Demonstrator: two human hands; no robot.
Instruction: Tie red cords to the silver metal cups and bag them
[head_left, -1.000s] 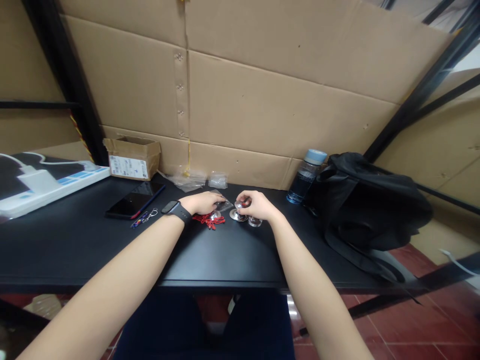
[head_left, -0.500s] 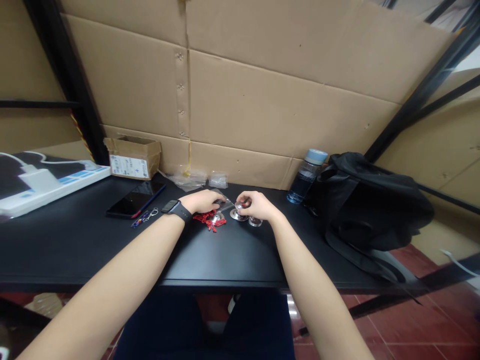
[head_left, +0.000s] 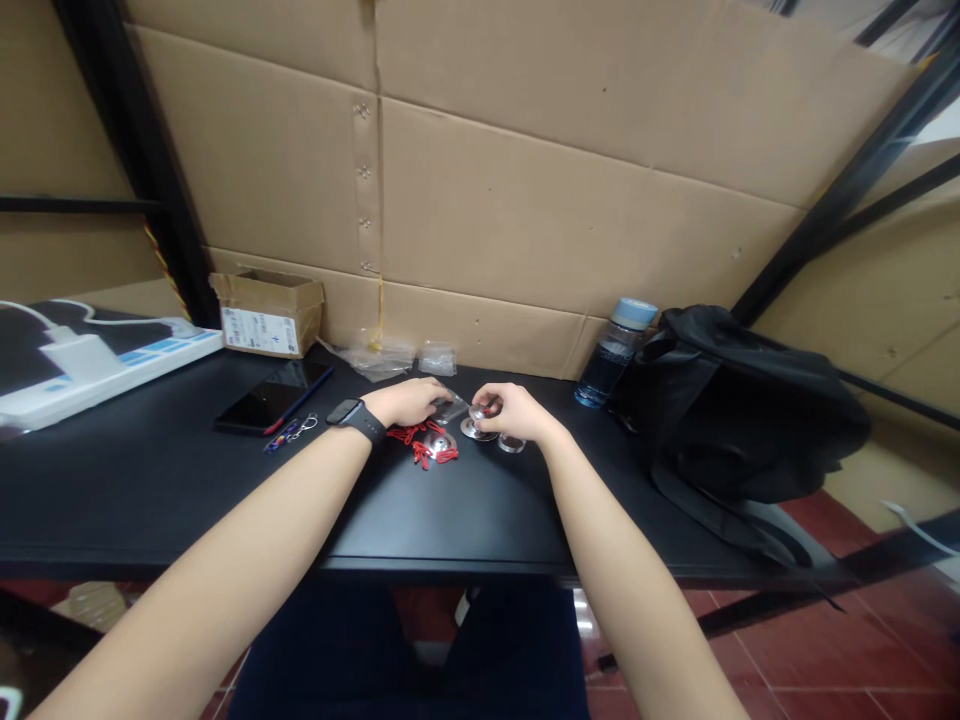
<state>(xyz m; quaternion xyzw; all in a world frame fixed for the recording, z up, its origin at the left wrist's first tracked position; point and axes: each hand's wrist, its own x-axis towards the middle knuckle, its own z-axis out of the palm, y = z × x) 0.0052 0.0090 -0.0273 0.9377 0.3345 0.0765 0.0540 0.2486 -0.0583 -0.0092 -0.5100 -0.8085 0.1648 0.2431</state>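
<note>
My left hand (head_left: 417, 402), with a black watch on its wrist, is closed at the fingertips on a clear plastic bag (head_left: 452, 409). My right hand (head_left: 519, 411) pinches a small shiny silver disc (head_left: 478, 411) beside the bag's right end. Just under it, a wider silver disc (head_left: 474, 432) lies on the table. Another round silver piece (head_left: 511, 444) rests below my right palm, partly covered. Close to my left hand lies a silver dished disc (head_left: 442, 441) among red cords (head_left: 424, 454).
A black phone (head_left: 274, 398) and a keyring (head_left: 292, 433) lie left, near a white power strip (head_left: 142, 370). Behind stand an open cardboard box (head_left: 270, 315) and clear plastic bags (head_left: 379, 360). On the right are a water bottle (head_left: 606, 355) and a black backpack (head_left: 757, 410).
The disc among the red cords and the cords' near end sit slightly closer to me and further right. Both hands have hardly moved and keep their grips.
</note>
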